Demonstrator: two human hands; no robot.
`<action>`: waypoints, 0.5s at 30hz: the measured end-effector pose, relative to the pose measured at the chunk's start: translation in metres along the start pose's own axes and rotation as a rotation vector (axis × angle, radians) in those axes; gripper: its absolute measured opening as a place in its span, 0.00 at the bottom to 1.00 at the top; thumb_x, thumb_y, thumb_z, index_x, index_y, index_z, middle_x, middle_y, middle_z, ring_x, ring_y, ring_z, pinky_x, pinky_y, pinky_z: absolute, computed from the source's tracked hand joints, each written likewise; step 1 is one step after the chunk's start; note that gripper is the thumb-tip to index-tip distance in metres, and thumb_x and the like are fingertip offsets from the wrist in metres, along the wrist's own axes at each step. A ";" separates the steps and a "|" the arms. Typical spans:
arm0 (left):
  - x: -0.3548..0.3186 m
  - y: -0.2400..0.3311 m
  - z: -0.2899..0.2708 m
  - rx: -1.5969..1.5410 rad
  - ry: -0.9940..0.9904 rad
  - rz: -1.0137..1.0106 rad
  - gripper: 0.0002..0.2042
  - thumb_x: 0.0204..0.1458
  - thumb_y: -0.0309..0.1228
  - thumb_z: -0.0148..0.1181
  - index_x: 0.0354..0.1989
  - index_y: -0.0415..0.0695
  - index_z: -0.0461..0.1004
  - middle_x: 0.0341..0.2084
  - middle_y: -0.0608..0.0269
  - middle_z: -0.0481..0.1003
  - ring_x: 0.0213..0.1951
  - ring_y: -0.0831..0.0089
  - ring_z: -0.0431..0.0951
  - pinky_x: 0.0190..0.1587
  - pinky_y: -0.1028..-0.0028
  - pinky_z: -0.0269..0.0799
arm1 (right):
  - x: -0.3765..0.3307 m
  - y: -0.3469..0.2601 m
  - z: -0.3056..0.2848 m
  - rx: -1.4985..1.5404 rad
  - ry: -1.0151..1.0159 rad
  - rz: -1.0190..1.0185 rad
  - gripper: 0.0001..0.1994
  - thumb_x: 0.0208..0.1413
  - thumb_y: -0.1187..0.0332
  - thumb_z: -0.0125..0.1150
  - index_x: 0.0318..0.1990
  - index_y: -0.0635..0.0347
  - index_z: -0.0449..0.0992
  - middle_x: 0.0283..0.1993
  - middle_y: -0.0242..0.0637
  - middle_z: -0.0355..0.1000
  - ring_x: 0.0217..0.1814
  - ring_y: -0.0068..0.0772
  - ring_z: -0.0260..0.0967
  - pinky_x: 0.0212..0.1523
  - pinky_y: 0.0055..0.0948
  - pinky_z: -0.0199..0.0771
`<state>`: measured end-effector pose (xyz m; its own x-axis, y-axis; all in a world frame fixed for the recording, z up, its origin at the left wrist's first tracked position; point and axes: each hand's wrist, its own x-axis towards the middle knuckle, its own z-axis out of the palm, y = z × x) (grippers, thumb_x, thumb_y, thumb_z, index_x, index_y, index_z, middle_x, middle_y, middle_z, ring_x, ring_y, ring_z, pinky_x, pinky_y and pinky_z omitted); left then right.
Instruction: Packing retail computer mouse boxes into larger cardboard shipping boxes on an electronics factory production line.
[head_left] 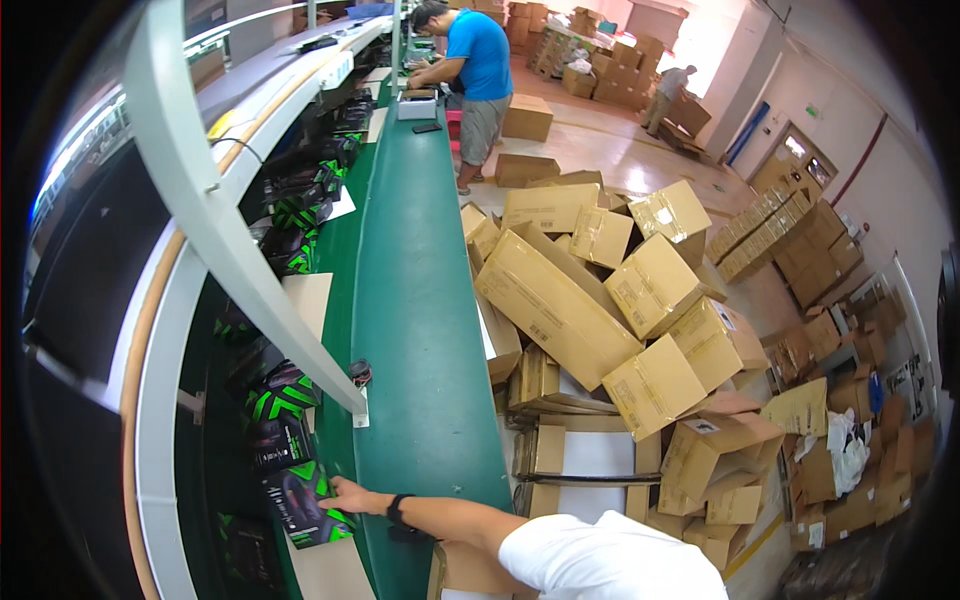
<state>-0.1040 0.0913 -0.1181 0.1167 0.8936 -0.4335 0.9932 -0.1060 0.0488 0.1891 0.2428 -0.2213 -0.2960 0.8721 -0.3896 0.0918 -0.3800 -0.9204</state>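
My right hand (354,496), with a black band (400,512) on its wrist, reaches left from a white sleeve (610,558). Its fingers grip the right edge of a black and green printed box (297,508) on the shelf beside the green bench. Below that package lies a flat piece of cardboard (328,570). More boxes of the same kind (278,440) lie just beyond it in a row along the shelf. My left hand is out of view.
A white metal post (225,215) slants over the green bench (425,300). Brown cartons (560,300) are heaped along the bench's right side. Farther off, a person in a blue shirt (475,50) works at the bench. Another person (670,98) handles cardboard at the back.
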 end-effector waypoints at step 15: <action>-0.306 0.126 -0.034 -0.589 0.679 -0.495 0.24 0.52 0.17 0.46 0.58 0.45 0.70 0.35 0.50 0.64 0.43 0.55 0.68 0.48 0.64 0.65 | -0.314 -0.149 -0.149 0.361 -0.239 0.265 0.22 0.62 0.55 0.52 0.53 0.65 0.71 0.48 0.38 0.75 0.45 0.27 0.74 0.48 0.28 0.76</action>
<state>-0.0147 -0.1803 0.0514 -0.5115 0.8566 0.0672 0.7526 0.4089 0.5161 0.4098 0.0710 0.0332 -0.5201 0.6526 -0.5510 -0.1290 -0.6977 -0.7046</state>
